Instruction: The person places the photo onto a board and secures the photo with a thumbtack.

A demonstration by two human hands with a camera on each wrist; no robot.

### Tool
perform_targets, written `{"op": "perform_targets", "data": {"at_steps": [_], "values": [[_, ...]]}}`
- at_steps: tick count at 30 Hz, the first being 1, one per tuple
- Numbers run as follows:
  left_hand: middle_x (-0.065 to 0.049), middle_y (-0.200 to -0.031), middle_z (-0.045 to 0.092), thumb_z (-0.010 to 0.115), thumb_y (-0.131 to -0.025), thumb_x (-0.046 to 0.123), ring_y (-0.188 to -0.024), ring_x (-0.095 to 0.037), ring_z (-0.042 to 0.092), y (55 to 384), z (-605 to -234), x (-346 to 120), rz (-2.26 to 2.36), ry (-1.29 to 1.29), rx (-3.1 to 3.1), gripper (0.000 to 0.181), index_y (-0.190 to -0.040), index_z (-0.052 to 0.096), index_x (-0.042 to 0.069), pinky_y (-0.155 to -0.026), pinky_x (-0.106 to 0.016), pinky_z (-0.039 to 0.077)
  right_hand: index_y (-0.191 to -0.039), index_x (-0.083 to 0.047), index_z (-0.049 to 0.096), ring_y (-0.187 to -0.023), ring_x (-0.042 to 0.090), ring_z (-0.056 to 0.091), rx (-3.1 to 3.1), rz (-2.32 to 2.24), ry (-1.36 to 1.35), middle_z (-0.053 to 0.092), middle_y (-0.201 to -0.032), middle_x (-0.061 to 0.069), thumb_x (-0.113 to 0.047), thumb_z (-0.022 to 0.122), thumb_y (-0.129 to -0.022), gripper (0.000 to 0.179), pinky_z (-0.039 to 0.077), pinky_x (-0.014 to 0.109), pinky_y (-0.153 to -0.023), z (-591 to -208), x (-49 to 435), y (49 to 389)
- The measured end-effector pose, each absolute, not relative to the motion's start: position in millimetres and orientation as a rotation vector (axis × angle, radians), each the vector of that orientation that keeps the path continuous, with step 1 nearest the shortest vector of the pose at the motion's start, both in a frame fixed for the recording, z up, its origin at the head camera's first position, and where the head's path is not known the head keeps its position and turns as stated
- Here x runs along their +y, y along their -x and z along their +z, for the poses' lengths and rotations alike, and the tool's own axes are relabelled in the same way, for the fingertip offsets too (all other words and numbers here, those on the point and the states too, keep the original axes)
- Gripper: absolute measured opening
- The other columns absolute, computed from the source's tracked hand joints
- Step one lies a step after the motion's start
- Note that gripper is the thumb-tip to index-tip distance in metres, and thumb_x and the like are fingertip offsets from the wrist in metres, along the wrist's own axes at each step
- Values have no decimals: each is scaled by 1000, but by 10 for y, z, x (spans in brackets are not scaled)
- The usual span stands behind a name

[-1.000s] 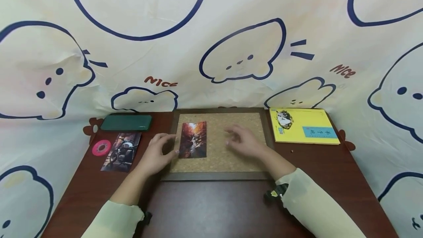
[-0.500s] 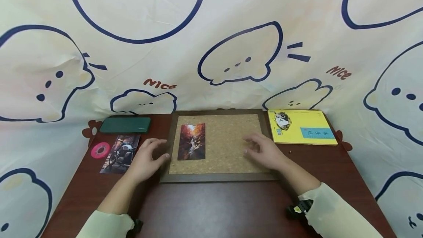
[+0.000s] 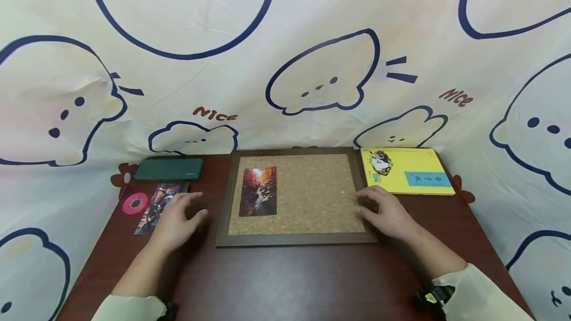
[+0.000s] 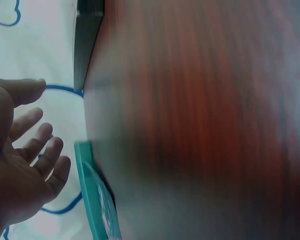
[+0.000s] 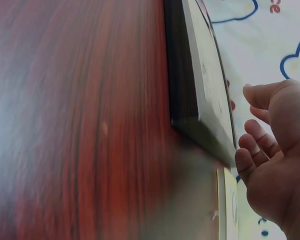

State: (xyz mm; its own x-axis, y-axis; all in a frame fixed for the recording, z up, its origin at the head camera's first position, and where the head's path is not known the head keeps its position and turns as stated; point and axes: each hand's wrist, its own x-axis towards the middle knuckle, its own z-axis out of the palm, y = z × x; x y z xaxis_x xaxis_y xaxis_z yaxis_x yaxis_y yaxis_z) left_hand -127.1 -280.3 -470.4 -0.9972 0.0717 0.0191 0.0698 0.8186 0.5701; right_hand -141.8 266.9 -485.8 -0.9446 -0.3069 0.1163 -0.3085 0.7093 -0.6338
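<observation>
A cork board (image 3: 312,192) in a dark wooden frame lies on the brown table. On its left part sits a photo of a stream among red-orange trees (image 3: 258,191). My right hand (image 3: 387,212) hovers by the frame's right side, fingers relaxed and holding nothing. The left hand (image 3: 176,221) is over the table left of the board, overlapping a photo of a motorcycle (image 3: 156,207) in the head view. Both wrist views show loosely bent fingers with nothing between them, the left hand (image 4: 27,155) and the right hand (image 5: 275,155) alike.
A pink tape roll (image 3: 136,203) lies left of the motorcycle photo, below a dark green case (image 3: 168,169). Right of the board is a yellow book (image 3: 403,170) with a blue label. A cartoon-printed cloth (image 3: 250,78) hangs behind the table.
The right hand has moved right, from above the cork to the frame's right side. My left hand has drawn away leftward from the board, over the motorcycle photo. The stream photo stays on the cork.
</observation>
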Motion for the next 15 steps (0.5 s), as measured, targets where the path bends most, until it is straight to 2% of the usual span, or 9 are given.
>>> {"op": "perform_targets", "data": {"at_steps": [4, 8, 12, 15], "values": [[-27, -139, 53, 71, -98, 24, -127, -49, 47, 1248, -4705, -2934, 906, -82, 3035, 54, -145, 55, 3, -98, -71, 41, -133, -14, 68, -115, 26, 60, -2924, 1093, -437, 62, -131, 4, -27, 74, -99, 37, 51, 49, -91, -4866, 2828, 1378], [-31, -138, 55, 72, -97, 26, -131, -55, 41, 1210, -4720, -3060, 855, -5, 3068, 48, -137, 60, 2, -100, -78, 31, -133, -13, 67, -108, 28, 59, -2937, 1090, -333, 61, -132, 8, -30, 72, -99, 38, 51, 46, -86, -4863, 2976, 1363], [-34, -138, 53, 74, -95, 28, -130, -59, 38, 1190, -4732, -3162, 816, 83, 3095, 42, -128, 64, 3, -91, -81, 27, -133, -10, 67, -104, 29, 58, -2943, 1050, -265, 61, -132, 13, -31, 71, -100, 39, 50, 46, -84, -4839, 3139, 1354], [-35, -136, 52, 75, -94, 28, -126, -58, 39, 1195, -4737, -3237, 792, 130, 3109, 43, -127, 64, 2, -84, -77, 29, -134, -8, 66, -104, 30, 58, -2939, 1019, -240, 61, -132, 15, -32, 71, -100, 42, 50, 47, -83, -4823, 3264, 1342]]}}
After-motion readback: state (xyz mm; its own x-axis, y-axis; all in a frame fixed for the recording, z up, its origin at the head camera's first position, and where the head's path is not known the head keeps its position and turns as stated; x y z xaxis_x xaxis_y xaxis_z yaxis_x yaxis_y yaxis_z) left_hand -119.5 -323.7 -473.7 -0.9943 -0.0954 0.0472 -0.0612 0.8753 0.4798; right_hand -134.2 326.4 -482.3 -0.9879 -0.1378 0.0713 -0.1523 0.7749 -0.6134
